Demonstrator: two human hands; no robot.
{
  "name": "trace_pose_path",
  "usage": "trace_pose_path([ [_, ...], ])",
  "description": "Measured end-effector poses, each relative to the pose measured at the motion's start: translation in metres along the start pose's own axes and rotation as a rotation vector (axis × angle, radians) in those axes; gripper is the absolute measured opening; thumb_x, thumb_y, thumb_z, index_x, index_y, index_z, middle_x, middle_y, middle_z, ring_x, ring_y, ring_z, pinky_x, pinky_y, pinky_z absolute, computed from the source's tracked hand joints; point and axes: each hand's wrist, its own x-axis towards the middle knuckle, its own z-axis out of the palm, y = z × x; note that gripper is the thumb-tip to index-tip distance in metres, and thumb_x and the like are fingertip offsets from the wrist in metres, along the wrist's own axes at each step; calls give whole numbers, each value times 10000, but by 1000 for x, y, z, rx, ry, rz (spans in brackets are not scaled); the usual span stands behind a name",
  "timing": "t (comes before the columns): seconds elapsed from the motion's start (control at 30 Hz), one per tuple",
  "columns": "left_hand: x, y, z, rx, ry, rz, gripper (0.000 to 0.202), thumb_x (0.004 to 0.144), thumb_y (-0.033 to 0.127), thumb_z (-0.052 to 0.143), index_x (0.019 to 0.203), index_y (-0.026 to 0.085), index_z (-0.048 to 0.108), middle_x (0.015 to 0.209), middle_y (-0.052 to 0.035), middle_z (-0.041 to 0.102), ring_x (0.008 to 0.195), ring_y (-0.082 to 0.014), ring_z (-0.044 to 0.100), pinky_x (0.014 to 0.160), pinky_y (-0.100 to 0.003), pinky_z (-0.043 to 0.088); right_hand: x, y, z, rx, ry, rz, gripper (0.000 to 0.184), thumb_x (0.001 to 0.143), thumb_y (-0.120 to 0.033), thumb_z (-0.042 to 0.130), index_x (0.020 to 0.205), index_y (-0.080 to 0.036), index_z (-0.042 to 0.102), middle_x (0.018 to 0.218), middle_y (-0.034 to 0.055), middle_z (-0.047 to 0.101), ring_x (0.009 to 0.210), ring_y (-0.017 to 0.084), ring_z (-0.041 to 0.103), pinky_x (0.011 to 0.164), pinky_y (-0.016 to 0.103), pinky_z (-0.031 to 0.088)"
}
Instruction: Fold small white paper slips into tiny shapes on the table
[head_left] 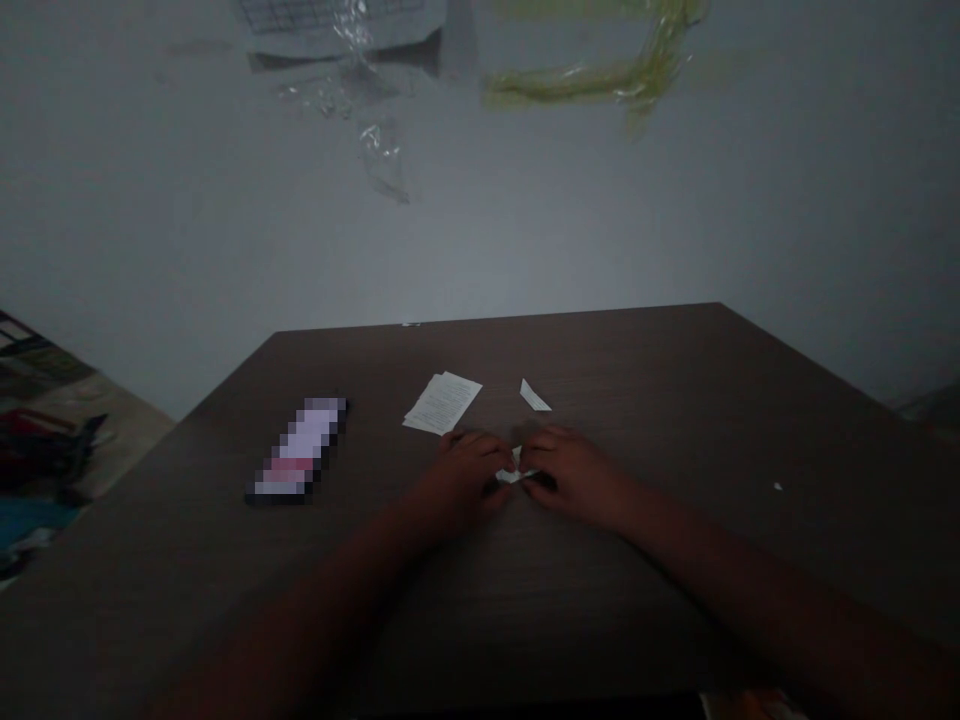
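Note:
A small piece of white paper [514, 474] lies between my two hands at the middle of the table. From the left, my left hand [472, 474] grips its edge with bent fingers and thumb. My right hand [566, 470] pinches the opposite side in the same way. Most of the paper is hidden under the fingers, so its folds are hard to make out. Just beyond my left hand lies a small stack of printed paper sheets [442, 403]. Past my right hand is a narrow folded paper strip [534, 396].
A phone [300, 450] with a lit, pixelated screen lies on the brown table [675, 400] at left. A tiny white scrap [778, 486] is at right. Behind the table's far edge stands a pale wall [480, 230] with tape on it. Dim clutter [37, 470] shows at far left.

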Motion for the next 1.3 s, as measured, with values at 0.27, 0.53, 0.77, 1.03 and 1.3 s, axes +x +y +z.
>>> trace_pose_path([
  [0.27, 5, 5, -5, 25, -105, 1, 270, 1097, 84, 797, 1316, 241, 820, 1399, -67, 912, 1389, -320, 839, 1337, -551, 555, 1, -7, -2, 8, -13, 39, 195, 1062, -188, 956, 1238, -245, 895, 1192, 91, 878, 1199, 319, 802, 1093, 490, 637],
  [0.53, 9, 10, -8, 50, -100, -50, 237, 1039, 38, 688, 1099, 254, 766, 1148, -49, 913, 1193, -316, 871, 1405, -556, 523, 4, -9, 2, -31, 83, -19, 133, 1151, -160, 806, 1110, -266, 875, 1037, 53, 855, 1097, 294, 761, 1032, 476, 611],
  [0.77, 11, 21, -9, 101, 24, -134, 164, 1022, 92, 743, 1031, 256, 742, 1103, -63, 896, 1175, -335, 869, 1357, -580, 560, 5, -17, 6, -138, 249, -122, 145, 1138, -148, 753, 1105, -254, 847, 1051, 78, 840, 1068, 307, 739, 1010, 491, 602],
  [1.03, 7, 22, -4, 213, 99, -68, 122, 1050, 152, 805, 1106, 261, 807, 1172, -81, 896, 1249, -356, 806, 1348, -653, 526, 3, -30, -2, -227, 299, -167, 220, 1165, -139, 689, 1029, -240, 829, 992, 78, 819, 1008, 297, 710, 996, 493, 566],
  [1.3, 9, -8, -16, 226, 152, -231, 134, 1026, 117, 777, 1087, 232, 807, 1179, -117, 910, 1275, -384, 812, 1321, -664, 520, -1, -16, -15, -196, 317, -5, 234, 1215, -190, 682, 1141, -271, 889, 1103, 118, 860, 1093, 349, 722, 998, 529, 538],
])
